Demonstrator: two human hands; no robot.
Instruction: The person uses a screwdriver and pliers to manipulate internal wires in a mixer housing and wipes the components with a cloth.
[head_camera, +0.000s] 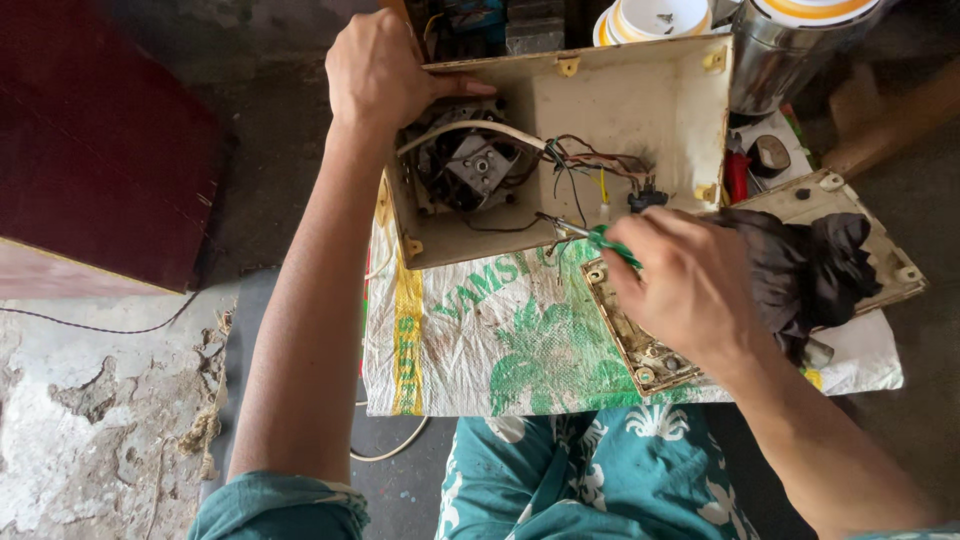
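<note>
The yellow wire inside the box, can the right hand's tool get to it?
Probably yes. The right hand holds the green-handled screwdriver with its tip at the open box, and the yellow wire lies uncovered just beyond.

A cream, stained open casing (640, 110) holds a grey-and-black motor (468, 170) and wires (590, 165) of white, black, red and yellow. At 6 o'clock from it, a white woven sack (480, 330) carries green palm-tree print and a yellow stripe. The right hand (690, 285) grips a green-handled screwdriver (600, 240); at 3 o'clock lies a dark brown-black cloth (800, 270). The clothing (590, 470) is teal with white floral pattern. At 9 o'clock stands a maroon panel (100, 150).
</note>
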